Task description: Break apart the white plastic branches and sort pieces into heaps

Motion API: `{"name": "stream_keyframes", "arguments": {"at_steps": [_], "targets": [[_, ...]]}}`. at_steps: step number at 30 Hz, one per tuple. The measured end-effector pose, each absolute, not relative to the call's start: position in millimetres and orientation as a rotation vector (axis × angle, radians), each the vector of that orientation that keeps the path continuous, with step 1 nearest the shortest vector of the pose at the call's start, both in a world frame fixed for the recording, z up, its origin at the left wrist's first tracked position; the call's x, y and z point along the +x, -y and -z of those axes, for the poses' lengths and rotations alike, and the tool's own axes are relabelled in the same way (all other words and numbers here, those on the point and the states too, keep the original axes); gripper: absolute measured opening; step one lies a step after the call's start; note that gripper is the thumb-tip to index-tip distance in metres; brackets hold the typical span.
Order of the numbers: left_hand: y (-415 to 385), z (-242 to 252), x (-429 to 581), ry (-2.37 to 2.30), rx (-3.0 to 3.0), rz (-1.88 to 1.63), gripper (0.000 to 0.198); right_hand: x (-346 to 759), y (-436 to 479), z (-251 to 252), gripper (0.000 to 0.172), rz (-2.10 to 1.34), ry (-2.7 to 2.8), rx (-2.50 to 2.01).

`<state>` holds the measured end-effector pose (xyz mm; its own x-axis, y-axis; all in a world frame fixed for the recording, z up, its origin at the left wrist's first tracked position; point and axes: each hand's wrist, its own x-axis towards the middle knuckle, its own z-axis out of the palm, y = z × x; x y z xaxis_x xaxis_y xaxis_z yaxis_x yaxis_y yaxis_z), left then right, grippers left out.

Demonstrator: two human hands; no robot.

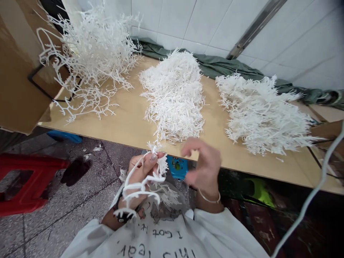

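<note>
My left hand (141,175) is closed around a white plastic branch (139,186), its twigs curling over my wrist and fingers. My right hand (202,166) hovers just right of it at the table's near edge, blurred by motion, fingers loosely curled with nothing clearly in them. Just beyond both hands lies the middle pile of short white plastic sprigs (173,96) on the wooden table (129,122).
A heap of larger white branches (88,53) lies at the table's far left beside a cardboard box (16,71). Another sprig pile (260,111) sits to the right. A green cloth (231,68) runs along the tiled wall. A red stool (29,182) stands on the floor at left.
</note>
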<state>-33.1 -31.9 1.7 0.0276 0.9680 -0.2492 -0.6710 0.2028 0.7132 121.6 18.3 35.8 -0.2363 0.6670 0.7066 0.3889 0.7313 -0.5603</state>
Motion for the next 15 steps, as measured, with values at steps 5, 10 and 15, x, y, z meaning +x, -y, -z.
{"name": "stream_keyframes", "arguments": {"at_steps": [5, 10, 15], "targets": [[27, -6, -28, -0.731, 0.279, -1.370, 0.028, 97, 5, -30, 0.028, -0.343, 2.145, -0.696], [28, -7, -25, -0.595, 0.168, -1.217, 0.032, 101, 7, -30, 0.036, -0.725, 1.927, -0.810], [29, -3, -28, -0.486, 0.251, -1.168, 0.027, 108, 12, -26, 0.044, -1.139, 1.642, -0.908]]}}
